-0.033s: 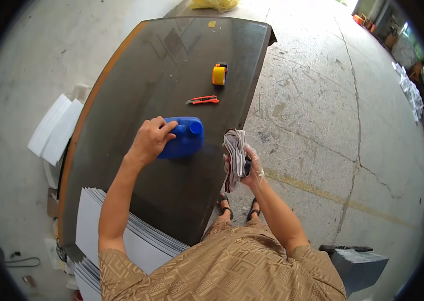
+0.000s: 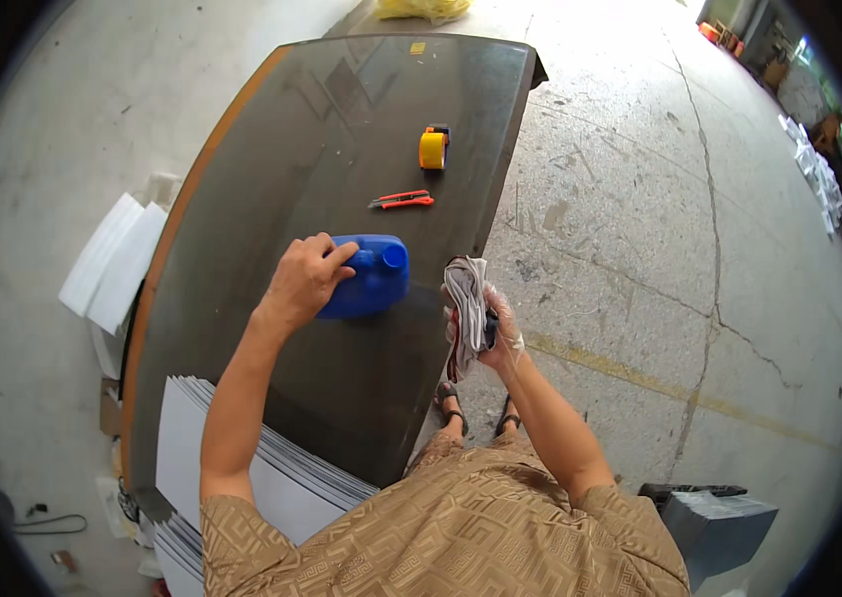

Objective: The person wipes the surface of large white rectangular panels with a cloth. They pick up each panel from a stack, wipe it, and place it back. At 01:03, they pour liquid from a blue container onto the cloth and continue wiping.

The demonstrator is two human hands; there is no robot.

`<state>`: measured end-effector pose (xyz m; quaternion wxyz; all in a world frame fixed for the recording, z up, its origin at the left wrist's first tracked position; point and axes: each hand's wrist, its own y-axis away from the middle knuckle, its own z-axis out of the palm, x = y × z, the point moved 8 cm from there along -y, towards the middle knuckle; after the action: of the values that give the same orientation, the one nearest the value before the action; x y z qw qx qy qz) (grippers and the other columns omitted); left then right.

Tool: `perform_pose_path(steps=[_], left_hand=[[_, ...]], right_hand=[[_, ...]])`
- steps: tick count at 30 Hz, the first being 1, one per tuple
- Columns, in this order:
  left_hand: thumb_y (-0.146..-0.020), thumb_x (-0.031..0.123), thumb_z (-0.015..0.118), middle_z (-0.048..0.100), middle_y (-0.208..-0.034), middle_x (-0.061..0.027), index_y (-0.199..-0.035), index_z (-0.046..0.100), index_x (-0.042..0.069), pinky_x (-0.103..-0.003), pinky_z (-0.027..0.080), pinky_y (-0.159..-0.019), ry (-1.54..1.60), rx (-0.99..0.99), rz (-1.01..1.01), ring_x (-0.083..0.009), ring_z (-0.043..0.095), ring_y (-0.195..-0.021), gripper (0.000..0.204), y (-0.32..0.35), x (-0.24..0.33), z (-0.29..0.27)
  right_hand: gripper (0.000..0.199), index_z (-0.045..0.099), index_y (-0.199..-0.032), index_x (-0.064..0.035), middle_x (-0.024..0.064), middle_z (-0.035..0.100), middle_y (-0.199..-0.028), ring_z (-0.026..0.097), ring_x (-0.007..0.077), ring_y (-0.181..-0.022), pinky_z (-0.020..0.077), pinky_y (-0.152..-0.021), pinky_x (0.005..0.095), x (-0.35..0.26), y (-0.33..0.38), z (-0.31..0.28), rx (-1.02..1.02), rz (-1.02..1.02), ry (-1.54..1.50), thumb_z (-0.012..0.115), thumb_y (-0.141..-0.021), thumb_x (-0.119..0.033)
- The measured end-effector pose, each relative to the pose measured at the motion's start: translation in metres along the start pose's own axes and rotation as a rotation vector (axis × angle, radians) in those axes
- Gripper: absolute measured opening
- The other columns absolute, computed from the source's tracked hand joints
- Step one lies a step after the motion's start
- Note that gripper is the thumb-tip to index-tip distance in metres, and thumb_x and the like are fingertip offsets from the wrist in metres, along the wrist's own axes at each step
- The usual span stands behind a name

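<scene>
A blue plastic jug [image 2: 371,284] is at the middle of the dark table, its round neck [image 2: 394,258] toward the right. My bare left hand [image 2: 308,279] is closed around the jug's handle; whether the jug rests on the tabletop or hangs just above it, I cannot tell. Beyond the table's right edge, my right hand [image 2: 502,323], in a clear plastic glove, grips a folded grey cloth [image 2: 465,303] with dark red edging. Something dark shows between that palm and the cloth. An orange box cutter [image 2: 403,200] lies past the jug, and farther off is a yellow tape roll [image 2: 432,150].
Stacked white sheets [image 2: 286,478] cover the near left of the dark table [image 2: 341,373]. White foam pieces [image 2: 112,261] lean beside its left edge. A grey box [image 2: 719,532] stands at the lower right on the concrete floor. A yellow bag [image 2: 423,9] lies past the far end.
The view has shifted very slightly. The jug and my left hand sit a touch farther right and nearer; both holds are the same.
</scene>
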<state>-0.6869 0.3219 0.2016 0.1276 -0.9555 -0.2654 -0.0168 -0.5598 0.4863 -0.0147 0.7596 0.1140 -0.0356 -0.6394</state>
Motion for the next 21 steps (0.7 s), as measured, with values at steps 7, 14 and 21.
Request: perform_pose_path(steps=[7,14,21], left_hand=[[-0.087,0.022,0.067,0.057,-0.085,-0.0103,-0.111,0.062,0.013,-0.039,0.046,-0.072,-0.208,-0.114,0.171,-0.0274,0.058,-0.078,0.027,-0.053,0.068,0.032],[-0.088,0.023,0.067,0.056,-0.085,-0.0097,-0.109,0.06,0.013,-0.04,0.046,-0.075,-0.324,-0.236,0.261,-0.0263,0.059,-0.081,0.025,-0.078,0.112,0.069],[-0.086,0.024,0.069,0.059,-0.086,-0.0103,-0.107,0.063,0.01,-0.04,0.047,-0.077,-0.388,-0.302,0.318,-0.0271,0.061,-0.085,0.026,-0.089,0.132,0.102]], right_hand=[[0.044,0.06,-0.122,-0.0059,0.0136,0.071,-0.095,0.071,0.0244,-0.079,0.06,-0.067,0.0405,-0.014,0.006,-0.021,0.158,-0.023,0.041,0.051,-0.1,-0.044],[0.035,0.057,-0.122,-0.0121,0.0106,0.069,-0.09,0.07,0.0254,-0.078,0.0592,-0.064,0.0419,-0.029,0.018,-0.038,0.131,-0.02,-0.02,0.055,-0.099,-0.038],[0.04,0.052,-0.131,-0.0178,0.0089,0.069,-0.098,0.07,0.0246,-0.078,0.06,-0.061,0.0404,-0.041,0.026,-0.063,0.086,-0.067,-0.035,0.06,-0.096,-0.035]])
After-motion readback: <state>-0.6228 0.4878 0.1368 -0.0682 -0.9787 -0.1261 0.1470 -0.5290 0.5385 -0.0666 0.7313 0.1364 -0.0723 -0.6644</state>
